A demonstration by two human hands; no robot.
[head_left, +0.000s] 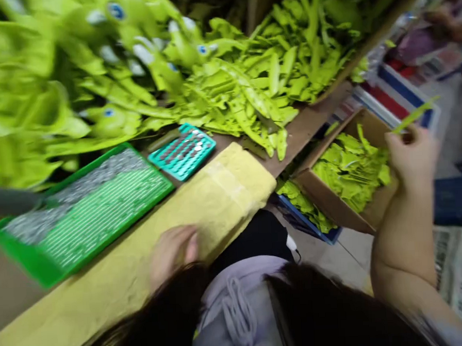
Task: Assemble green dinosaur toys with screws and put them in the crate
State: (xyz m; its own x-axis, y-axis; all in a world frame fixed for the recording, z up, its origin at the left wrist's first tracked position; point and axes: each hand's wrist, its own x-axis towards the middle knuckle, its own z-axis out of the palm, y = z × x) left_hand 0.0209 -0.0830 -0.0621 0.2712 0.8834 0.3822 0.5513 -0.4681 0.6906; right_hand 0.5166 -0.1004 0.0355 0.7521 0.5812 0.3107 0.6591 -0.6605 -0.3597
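Note:
My right hand (414,155) reaches out over an open cardboard box (335,201), pinching a thin yellow-green strip (419,112). Inside the box lies a heap of flat yellow-green pieces (349,167). My left hand (175,256), slightly blurred, rests on the yellow padded edge (227,178) in front of me. Its fingers are loosely bent, the thumb apart from them, with nothing visible between. Closest to it is a ridged green tray (90,216) holding many small silvery parts along its far side. A small teal slotted tray (182,151) with dark metallic bits sits beside that.
Across the back of the bench spreads a large pile of yellow-green pieces (250,89), some with blue-and-white eye-like spots. A blue-edged box (310,215) of similar pieces stands low beside the cardboard box. A grey bar (10,200) juts in over the green tray.

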